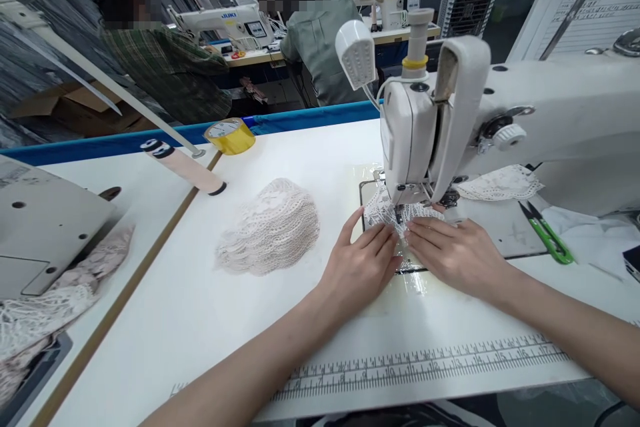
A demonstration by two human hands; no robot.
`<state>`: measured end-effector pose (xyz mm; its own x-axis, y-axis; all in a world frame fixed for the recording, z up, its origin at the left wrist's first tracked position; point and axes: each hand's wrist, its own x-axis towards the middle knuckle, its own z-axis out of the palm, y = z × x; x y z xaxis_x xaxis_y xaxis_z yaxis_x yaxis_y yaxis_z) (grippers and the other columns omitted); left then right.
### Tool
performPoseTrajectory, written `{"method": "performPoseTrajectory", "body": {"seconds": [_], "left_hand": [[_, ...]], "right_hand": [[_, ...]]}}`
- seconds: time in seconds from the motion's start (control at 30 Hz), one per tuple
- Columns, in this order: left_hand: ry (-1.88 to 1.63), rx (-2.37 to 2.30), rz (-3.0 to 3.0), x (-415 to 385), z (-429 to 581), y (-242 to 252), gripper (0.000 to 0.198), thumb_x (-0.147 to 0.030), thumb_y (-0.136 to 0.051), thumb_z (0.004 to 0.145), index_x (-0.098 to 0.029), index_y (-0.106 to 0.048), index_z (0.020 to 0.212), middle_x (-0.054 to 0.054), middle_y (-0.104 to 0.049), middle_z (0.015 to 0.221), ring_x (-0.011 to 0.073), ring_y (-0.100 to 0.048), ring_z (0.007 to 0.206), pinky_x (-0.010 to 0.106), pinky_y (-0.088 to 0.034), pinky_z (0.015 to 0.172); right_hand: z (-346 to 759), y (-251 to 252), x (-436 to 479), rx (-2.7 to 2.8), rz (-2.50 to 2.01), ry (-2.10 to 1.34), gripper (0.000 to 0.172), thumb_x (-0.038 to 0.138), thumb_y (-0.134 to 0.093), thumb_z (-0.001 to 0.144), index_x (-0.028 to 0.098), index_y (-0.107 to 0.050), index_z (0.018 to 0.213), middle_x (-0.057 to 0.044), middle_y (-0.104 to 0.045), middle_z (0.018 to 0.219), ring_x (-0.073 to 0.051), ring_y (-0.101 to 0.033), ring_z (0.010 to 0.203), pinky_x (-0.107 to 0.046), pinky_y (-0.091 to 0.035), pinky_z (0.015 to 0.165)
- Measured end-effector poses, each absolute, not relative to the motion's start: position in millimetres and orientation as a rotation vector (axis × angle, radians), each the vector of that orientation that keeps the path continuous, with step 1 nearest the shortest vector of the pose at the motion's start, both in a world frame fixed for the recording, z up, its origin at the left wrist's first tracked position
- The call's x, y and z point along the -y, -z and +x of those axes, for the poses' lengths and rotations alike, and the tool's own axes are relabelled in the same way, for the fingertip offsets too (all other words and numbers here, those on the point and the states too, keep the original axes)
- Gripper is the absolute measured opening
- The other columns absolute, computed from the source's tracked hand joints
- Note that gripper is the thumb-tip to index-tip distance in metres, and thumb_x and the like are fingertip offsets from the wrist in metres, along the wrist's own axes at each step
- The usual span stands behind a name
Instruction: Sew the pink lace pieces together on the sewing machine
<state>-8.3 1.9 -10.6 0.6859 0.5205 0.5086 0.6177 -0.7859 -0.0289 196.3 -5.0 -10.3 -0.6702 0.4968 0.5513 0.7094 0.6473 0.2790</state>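
Observation:
A small piece of white lace point(387, 212) lies under the presser foot of a white sewing machine point(500, 113). My left hand point(361, 265) rests flat on the table, fingers stretched out, fingertips pressing the lace's near left edge. My right hand point(453, 250) lies flat beside it, fingers extended onto the lace just in front of the needle. Neither hand grips anything. To the left of my hands sits a pile of lace pieces point(270, 228).
Green thread snips point(547, 235) lie right of the machine bed, and more lace point(500, 181) behind it. A yellow tape roll point(231, 135) and a pink thread cone point(185, 165) sit at the back left. A printed ruler point(425, 363) runs along the table's point(200, 320) front edge. Two people work at machines beyond.

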Motion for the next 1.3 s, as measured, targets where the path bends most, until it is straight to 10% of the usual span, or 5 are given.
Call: {"method": "performPoseTrajectory", "body": {"seconds": [1.03,1.3], "left_hand": [[0.539,1.185,-2.658,-22.7,-10.6,8.9,0.035,-0.033,-0.045,0.096,-0.014,-0.056,0.123,0.011,-0.062,0.123,0.0258,-0.055,0.118,0.052,-0.029,0.111],[0.561,1.004,-2.934,19.6,-7.0,-7.1,0.028,-0.021,-0.039,0.097,-0.016,-0.057,0.118,0.007,-0.065,0.097,0.0171,-0.062,0.082,0.033,-0.052,0.075]], "right_hand": [[202.8,2.6,-3.0,2.444,-1.132,0.672,0.026,0.023,-0.048,0.094,0.014,-0.068,0.108,-0.006,-0.073,0.100,-0.020,-0.067,0.084,-0.041,-0.041,0.097],[210.2,-5.4,-2.4,2.388,-1.094,0.734,0.023,0.023,-0.050,0.092,0.019,-0.072,0.095,-0.003,-0.072,0.070,-0.020,-0.065,0.076,-0.040,-0.042,0.095]]}}
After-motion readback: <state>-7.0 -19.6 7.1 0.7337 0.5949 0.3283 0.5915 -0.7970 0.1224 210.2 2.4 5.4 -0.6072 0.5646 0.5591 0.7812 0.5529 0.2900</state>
